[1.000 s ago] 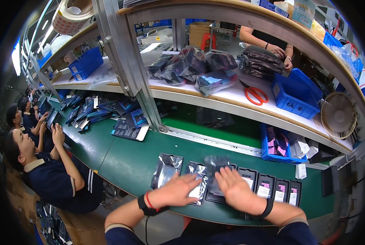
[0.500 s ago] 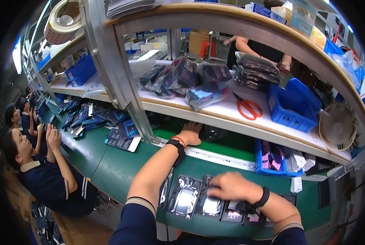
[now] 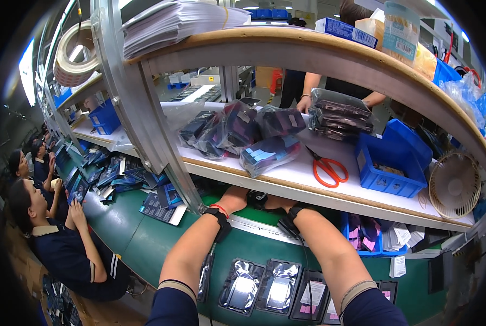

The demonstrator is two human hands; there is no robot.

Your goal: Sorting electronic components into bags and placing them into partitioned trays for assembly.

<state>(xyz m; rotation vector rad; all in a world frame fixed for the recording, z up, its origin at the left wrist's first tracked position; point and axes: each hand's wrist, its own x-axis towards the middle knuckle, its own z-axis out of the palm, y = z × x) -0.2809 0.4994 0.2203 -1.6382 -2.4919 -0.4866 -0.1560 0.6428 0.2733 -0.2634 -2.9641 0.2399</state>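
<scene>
Both my arms reach forward beneath the front edge of the lower shelf. My left hand [image 3: 234, 199] and my right hand [image 3: 278, 202] flank a small black item [image 3: 257, 199], whose kind I cannot make out. The fingers of both hands are hidden by the shelf edge. Below my wrists, on the green bench, lie two black trays, each with a shiny, clear-wrapped insert [image 3: 242, 284] [image 3: 278, 284]. Right of them is a black tray [image 3: 311, 296] with white paper and pink pieces. Another wrapped tray [image 3: 204, 278] is partly behind my left forearm.
Clear bags of dark packs [image 3: 237, 127], orange-handled scissors [image 3: 330, 169], an open blue bin [image 3: 390, 165] and a fan [image 3: 453, 185] stand on the shelf. A metal post [image 3: 139, 108] rises left. Dark boxes [image 3: 139, 176] pile on the left bench, where co-workers sit. A person's hand [image 3: 303, 104] shows behind the shelf.
My right hand has moved from above the wrapped trays forward under the shelf, beside my left hand. My left hand has drawn slightly left and lower. The view has shifted a little.
</scene>
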